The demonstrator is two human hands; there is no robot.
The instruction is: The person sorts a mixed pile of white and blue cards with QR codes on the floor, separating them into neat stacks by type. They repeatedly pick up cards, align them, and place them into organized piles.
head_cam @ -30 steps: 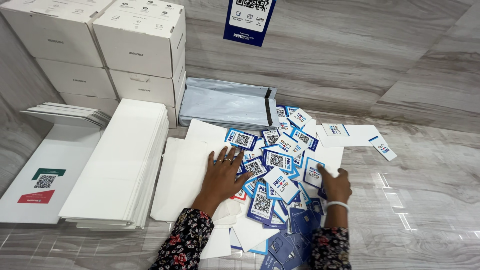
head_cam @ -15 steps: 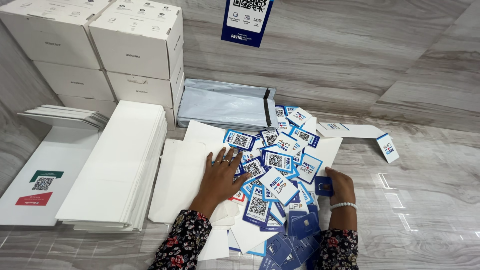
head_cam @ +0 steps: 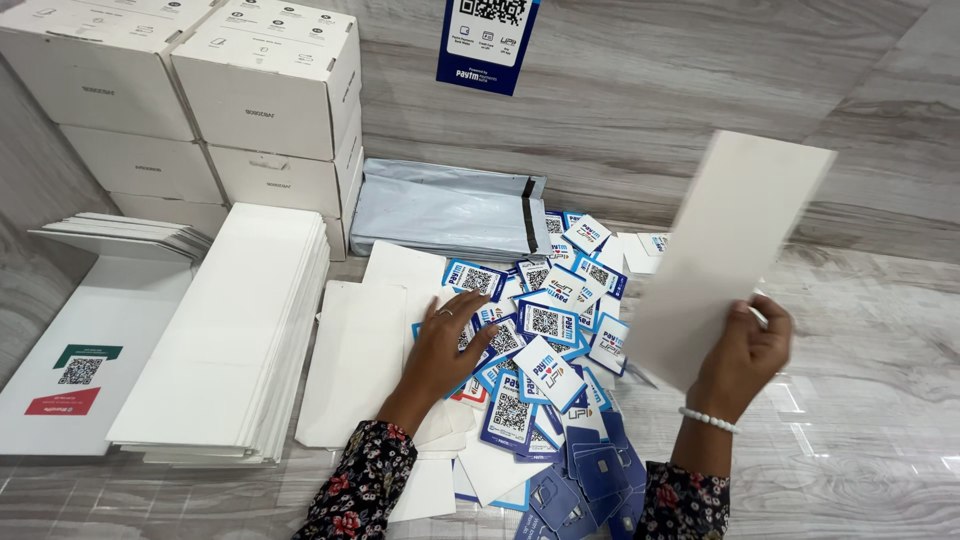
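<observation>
A: Right hand (head_cam: 742, 352) is up off the floor, fingers closed on the lower edge of a long white card (head_cam: 728, 252), thumb in front, card tilted up and to the right.

B: And blurred, so it's on the move. Blank face toward us, held by one end so the rest hangs clear above the pile (head_cam: 545, 330).

A: Left hand (head_cam: 447, 350) lies flat, fingers spread, palm down on the blue-and-white square cards. It grips nothing; looks like it pins the heap so it doesn't slide.

B: Loose white sheets (head_cam: 360, 360) lie under that hand and the pile, a neat white stack (head_cam: 235, 330) left of them.

A: Grey mailer bags (head_cam: 445, 208) behind, white boxes (head_cam: 265, 100) stacked in the corner. Dark blue cards (head_cam: 590, 475) sit between the two wrists.
</observation>
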